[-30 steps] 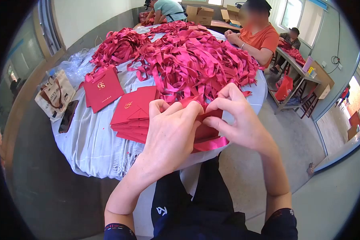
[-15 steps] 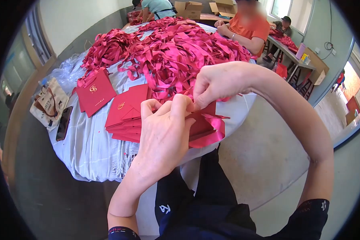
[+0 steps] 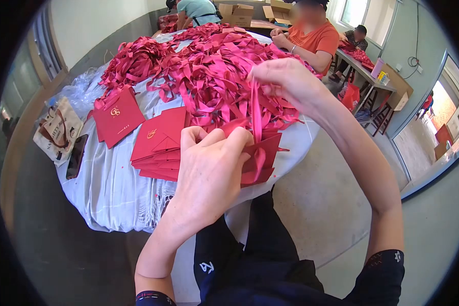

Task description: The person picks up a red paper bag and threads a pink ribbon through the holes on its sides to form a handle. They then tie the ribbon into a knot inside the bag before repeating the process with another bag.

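My left hand (image 3: 209, 171) is closed on the top edge of a small red paper bag (image 3: 271, 149), its fingers curled and partly hiding the bag. Above and to the right, my right hand (image 3: 285, 81) pinches a pink-red ribbon (image 3: 256, 115), which stretches taut down to the bag. Another loop of ribbon hangs across the bag's front. Beside my left hand lies a stack of flat red bags (image 3: 160, 135) with gold lettering. Just beyond both hands spreads a big heap of loose ribbons (image 3: 214, 66).
More red bags (image 3: 118, 118), a phone (image 3: 76, 157) and a canvas pouch (image 3: 58, 130) lie on the left of the cloth-covered table (image 3: 109, 188). A person in orange (image 3: 313, 43) sits across at the right. Cardboard boxes (image 3: 235, 15) stand at the back.
My right hand has risen away from the bag, drawing the ribbon up into a taut strip. My left hand keeps its hold on the bag.
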